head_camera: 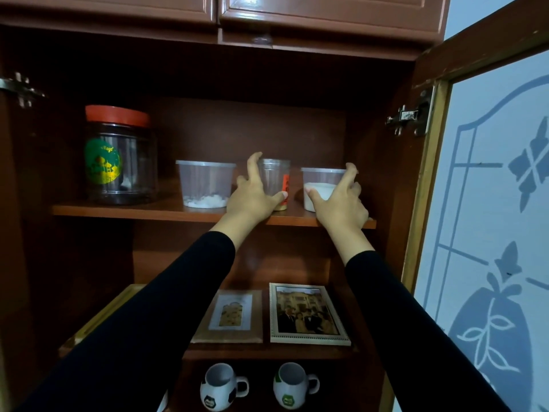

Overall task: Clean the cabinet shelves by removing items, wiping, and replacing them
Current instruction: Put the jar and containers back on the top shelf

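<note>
Shelf carries jar, left tub, cup, right tub.

A clear cup and white-filled tub stand upright on the shelf.

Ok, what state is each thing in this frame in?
Red-lidded jar: lid on, upright, almost empty.
Left tub: lidless, little white stuff at bottom.
Tall cup: upright, gripped by left hand.
Right tub: lidless, part-filled white, gripped by right hand.
Cabinet door: open.
Picture frames: lying face up.
Mugs: upright, empty.
</note>
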Motion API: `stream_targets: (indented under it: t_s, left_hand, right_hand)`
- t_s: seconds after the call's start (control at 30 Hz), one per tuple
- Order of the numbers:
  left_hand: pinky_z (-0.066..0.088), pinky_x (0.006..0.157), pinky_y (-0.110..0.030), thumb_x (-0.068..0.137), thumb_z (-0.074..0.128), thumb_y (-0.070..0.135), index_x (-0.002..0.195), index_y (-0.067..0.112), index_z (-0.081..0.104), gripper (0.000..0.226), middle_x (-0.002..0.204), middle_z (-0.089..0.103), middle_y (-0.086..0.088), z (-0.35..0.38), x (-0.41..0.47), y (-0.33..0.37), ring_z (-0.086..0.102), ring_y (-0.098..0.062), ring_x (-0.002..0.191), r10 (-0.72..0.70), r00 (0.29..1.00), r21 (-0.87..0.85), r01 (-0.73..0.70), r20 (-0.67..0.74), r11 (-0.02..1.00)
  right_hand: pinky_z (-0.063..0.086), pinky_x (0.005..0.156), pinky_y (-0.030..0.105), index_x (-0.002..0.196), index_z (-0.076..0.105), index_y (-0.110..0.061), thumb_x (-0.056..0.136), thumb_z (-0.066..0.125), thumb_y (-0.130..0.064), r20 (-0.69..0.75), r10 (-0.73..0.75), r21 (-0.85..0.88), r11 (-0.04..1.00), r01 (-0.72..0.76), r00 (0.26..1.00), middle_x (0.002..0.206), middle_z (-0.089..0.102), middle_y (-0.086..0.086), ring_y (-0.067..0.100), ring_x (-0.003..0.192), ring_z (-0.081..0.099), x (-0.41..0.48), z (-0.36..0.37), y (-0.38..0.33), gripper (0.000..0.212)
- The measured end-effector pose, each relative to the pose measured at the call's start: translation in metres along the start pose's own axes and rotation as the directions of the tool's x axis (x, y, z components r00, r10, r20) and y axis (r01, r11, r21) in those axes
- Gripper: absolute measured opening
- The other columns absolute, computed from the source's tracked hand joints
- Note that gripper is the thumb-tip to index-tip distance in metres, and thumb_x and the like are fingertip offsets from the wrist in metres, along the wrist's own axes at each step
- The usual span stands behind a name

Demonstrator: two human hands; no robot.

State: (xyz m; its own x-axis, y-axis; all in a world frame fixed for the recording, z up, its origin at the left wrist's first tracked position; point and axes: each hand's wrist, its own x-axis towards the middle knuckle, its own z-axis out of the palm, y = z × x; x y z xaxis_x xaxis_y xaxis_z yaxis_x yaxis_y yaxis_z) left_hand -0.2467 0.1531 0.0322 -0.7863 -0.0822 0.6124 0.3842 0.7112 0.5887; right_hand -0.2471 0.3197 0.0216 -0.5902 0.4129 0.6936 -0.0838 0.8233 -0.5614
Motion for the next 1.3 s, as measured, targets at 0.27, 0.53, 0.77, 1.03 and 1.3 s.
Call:
stream_targets:
  t_s: [0.27, 0.53, 0.77, 1.03, 1.3]
  left_hand:
    - [0.048, 0.084, -0.038, 0.086, 0.071, 0.044, 0.151, 0.044, -0.006, 0.101, 0.145, 0.040, -0.018, -0.003, -0.002, 0.000, 0.062, -0.030, 0.107, -0.018, 0.999, -0.024, 0.019, 0.031, 1.000]
    - [0.044, 0.077, -0.033, 0.088, 0.070, 0.043, 0.152, 0.042, -0.006, 0.099, 0.143, 0.043, -0.018, -0.003, -0.002, -0.002, 0.062, -0.028, 0.105, -0.005, 0.999, -0.018, 0.005, 0.040, 1.000]
    - [0.047, 0.078, -0.035, 0.087, 0.071, 0.044, 0.152, 0.042, -0.005, 0.100, 0.142, 0.045, -0.015, -0.002, 0.000, -0.004, 0.062, -0.028, 0.108, -0.010, 1.000, -0.012, 0.010, 0.024, 1.000]
    - [0.049, 0.078, -0.036, 0.087, 0.070, 0.046, 0.151, 0.044, -0.007, 0.101, 0.142, 0.046, -0.015, -0.001, 0.000, -0.003, 0.062, -0.027, 0.106, -0.017, 1.000, 0.018, 0.017, 0.014, 1.000]
    - [0.050, 0.070, -0.035, 0.085, 0.071, 0.043, 0.152, 0.035, 0.005, 0.095, 0.137, 0.043, -0.019, -0.002, -0.014, -0.002, 0.064, -0.030, 0.089, 0.081, 0.988, 0.034, -0.077, -0.134, 0.996]
  right_hand:
    - [0.037, 0.069, 0.037, 0.151, 0.006, -0.024, 0.086, 0.060, -0.061, 0.025, 0.038, -0.017, 0.999, -0.038, 0.999, 0.143, 0.040, 0.015, 0.035, 0.110, 0.059, -0.001, -0.003, -0.005, 0.091]
    - [0.040, 0.071, 0.037, 0.152, -0.002, -0.029, 0.086, 0.059, -0.061, 0.036, 0.044, -0.040, 0.998, -0.043, 0.998, 0.146, 0.039, 0.019, 0.036, 0.108, 0.061, -0.003, -0.002, -0.003, 0.096]
    - [0.039, 0.069, 0.035, 0.154, -0.002, -0.025, 0.089, 0.057, -0.059, 0.044, 0.040, -0.055, 0.998, -0.037, 0.998, 0.141, 0.043, 0.018, 0.034, 0.104, 0.062, -0.005, -0.005, -0.006, 0.094]
    - [0.040, 0.066, 0.034, 0.154, -0.002, -0.025, 0.091, 0.054, -0.058, 0.015, 0.025, -0.059, 0.998, -0.024, 1.000, 0.138, 0.043, 0.018, 0.033, 0.101, 0.062, -0.008, -0.004, -0.005, 0.091]
    - [0.048, 0.092, 0.047, 0.154, -0.003, -0.017, 0.093, 0.045, -0.059, -0.056, 0.001, -0.033, 0.999, -0.002, 0.998, 0.149, 0.035, 0.021, 0.038, 0.122, 0.052, -0.012, -0.001, 0.000, 0.089]
